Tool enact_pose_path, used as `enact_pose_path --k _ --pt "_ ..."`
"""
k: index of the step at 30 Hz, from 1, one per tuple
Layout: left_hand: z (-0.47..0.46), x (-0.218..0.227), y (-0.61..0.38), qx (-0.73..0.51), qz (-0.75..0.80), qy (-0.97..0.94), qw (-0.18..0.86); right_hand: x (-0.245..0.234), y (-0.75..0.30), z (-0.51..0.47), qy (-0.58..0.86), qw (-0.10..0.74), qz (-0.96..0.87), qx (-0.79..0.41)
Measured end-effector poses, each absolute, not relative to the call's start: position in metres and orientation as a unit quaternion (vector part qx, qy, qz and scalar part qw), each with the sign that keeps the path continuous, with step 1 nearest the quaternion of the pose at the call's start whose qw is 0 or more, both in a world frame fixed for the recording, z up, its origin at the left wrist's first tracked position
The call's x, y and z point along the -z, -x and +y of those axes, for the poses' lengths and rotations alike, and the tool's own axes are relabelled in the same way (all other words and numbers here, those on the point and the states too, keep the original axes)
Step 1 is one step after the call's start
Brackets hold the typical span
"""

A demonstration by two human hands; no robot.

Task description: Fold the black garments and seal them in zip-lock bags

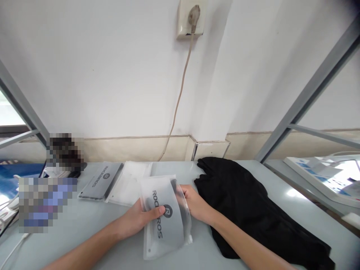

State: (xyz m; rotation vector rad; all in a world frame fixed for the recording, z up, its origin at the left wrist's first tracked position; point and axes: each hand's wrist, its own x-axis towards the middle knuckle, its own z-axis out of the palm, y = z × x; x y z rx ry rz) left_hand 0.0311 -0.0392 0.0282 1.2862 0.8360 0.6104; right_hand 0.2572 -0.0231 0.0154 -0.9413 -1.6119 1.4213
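Observation:
A frosted clear zip bag (165, 244) with a grey ROCKBROS insert showing inside is held up over the table, its zip edge with a small slider facing right. My left hand (137, 217) is closed on the bag's left side, the thumb lying across the front by the round logo. At the right edge, my right hand (194, 202) has its fingers curled at the bag's zip side, partly hidden by the plastic. Beside my right forearm lies a folded black cloth garment (244, 202).
Left of the bag lie a whitish plastic bag (128, 183) and another packed bag with a grey ROCKBROS insert (102, 180). A blurred-out item (46, 204) sits further left. Grey metal posts (309, 90) flank the table, and a cable (180, 93) hangs from a wall socket (191, 18).

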Motion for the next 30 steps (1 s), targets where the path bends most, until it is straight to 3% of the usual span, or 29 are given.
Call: enact_pose_path --k 8,17,30 --pt "-0.032 -0.028 -0.033 -0.414 0.443 -0.498 0.62 -0.017 -0.256 -0.015 0.434 0.519 -0.534 -0.507" --pt "-0.03 -0.022 -0.03 -0.395 0.447 -0.5 0.627 -0.022 -0.255 -0.02 0.424 0.469 -0.595 -0.496" --pt "-0.031 -0.024 -0.03 -0.353 0.438 -0.516 0.647 -0.025 -0.257 -0.022 0.374 0.459 -0.608 -0.528"
